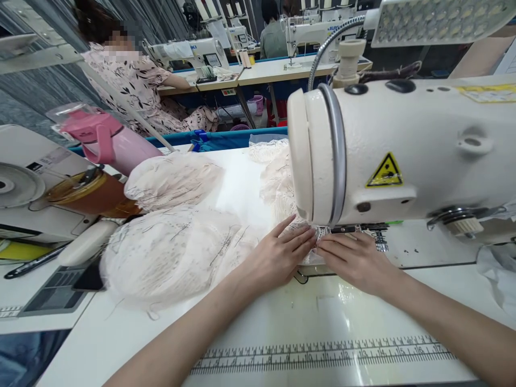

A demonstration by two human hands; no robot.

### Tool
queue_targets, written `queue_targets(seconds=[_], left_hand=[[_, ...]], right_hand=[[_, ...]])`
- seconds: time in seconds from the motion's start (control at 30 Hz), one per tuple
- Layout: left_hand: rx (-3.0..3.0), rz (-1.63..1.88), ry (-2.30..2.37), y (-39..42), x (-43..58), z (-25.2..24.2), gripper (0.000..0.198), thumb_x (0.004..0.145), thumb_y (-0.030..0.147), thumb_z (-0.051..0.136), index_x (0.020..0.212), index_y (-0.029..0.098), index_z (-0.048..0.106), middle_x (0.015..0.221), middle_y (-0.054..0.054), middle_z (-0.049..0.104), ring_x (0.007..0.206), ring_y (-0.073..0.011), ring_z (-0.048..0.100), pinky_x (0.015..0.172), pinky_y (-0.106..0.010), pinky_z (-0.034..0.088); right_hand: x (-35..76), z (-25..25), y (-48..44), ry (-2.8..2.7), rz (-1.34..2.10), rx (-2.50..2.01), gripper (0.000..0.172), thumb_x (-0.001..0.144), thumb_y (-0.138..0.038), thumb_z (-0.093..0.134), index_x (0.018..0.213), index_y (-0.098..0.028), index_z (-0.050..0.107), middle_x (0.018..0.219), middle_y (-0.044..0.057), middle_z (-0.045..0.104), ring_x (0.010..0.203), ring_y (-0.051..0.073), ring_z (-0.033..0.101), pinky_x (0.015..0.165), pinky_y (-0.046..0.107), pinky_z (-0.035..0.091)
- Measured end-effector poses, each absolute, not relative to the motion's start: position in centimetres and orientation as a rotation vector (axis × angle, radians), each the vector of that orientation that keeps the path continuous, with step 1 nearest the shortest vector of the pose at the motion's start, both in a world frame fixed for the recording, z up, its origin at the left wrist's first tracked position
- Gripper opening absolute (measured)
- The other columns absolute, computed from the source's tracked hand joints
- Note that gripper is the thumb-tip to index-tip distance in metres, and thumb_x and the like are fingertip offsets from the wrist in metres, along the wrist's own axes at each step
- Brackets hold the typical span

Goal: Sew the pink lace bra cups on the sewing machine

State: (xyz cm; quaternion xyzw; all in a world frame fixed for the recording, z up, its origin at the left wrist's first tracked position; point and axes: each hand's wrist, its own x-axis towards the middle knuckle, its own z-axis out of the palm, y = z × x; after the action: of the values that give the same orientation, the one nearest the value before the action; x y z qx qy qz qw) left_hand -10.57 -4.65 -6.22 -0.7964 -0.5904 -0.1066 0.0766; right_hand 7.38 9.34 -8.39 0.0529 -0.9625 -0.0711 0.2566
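A pale sewing machine (407,156) stands before me, its head hiding the needle from view. Cream lace fabric (282,188) runs from behind the machine head to the sewing area beneath it. My left hand (280,250) lies on this lace with fingers stretched forward, one apart from the others. Close beside its fingertips, my right hand (357,260) has its fingers bent and pressed together at the lace's near edge. Its fingertips are partly hidden, below the machine head. Left of my hands, a heap of sheer lace pieces (169,252) with dark loose threads rests on the white table (250,333).
A second lace pile (173,180) lies farther back, near a pink jug (113,140). An amber container (88,196) stands at the left. A printed ruler (310,357) runs along the front. Across the way, a person in a patterned garment (124,86) sits by another machine (201,54).
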Motion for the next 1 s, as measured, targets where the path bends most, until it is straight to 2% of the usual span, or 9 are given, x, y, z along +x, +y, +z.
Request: queue_targets(seconds=[0.4,0.63,0.8,1.0], left_hand=[[-2.284,-0.324,-1.848,-4.7,-9.7,-6.7,0.039,0.091,0.022,0.042,0.126,0.01,0.056,0.129,-0.011,0.061,0.126,-0.0242,0.052,0.116,-0.047,0.027],[-2.206,-0.3,-1.895,-4.7,-8.7,-6.8,0.038,0.092,0.023,0.043,0.126,0.01,0.056,0.13,-0.012,0.06,0.124,-0.026,0.053,0.116,-0.049,0.026],[-2.163,-0.28,-1.922,-4.8,-8.1,-6.7,0.037,0.093,0.025,0.043,0.124,0.01,0.057,0.128,-0.013,0.061,0.122,-0.0264,0.055,0.116,-0.049,0.025],[-2.143,-0.272,-1.935,-4.8,-7.8,-6.6,0.036,0.094,0.025,0.043,0.124,0.011,0.057,0.126,-0.013,0.062,0.123,-0.0257,0.055,0.117,-0.05,0.022]], right_hand=[[7.7,-8.6,9.5,-2.64,-0.16,0.126,0.02,0.088,-0.009,0.05,0.101,-0.016,0.063,0.112,0.001,0.069,0.108,0.015,0.058,0.076,0.032,0.043],[8.0,-8.5,10.0,-2.663,-0.2,0.115,0.022,0.088,-0.006,0.048,0.1,-0.015,0.064,0.111,0.004,0.069,0.102,0.016,0.06,0.085,0.033,0.045],[8.2,-8.6,10.5,-2.657,-0.235,0.109,0.022,0.088,-0.008,0.05,0.098,-0.019,0.067,0.109,0.004,0.069,0.1,0.016,0.06,0.082,0.029,0.048],[8.2,-8.3,10.6,-2.62,-0.264,0.108,0.024,0.088,-0.007,0.051,0.104,-0.016,0.066,0.111,0.005,0.069,0.102,0.014,0.061,0.081,0.028,0.048]])
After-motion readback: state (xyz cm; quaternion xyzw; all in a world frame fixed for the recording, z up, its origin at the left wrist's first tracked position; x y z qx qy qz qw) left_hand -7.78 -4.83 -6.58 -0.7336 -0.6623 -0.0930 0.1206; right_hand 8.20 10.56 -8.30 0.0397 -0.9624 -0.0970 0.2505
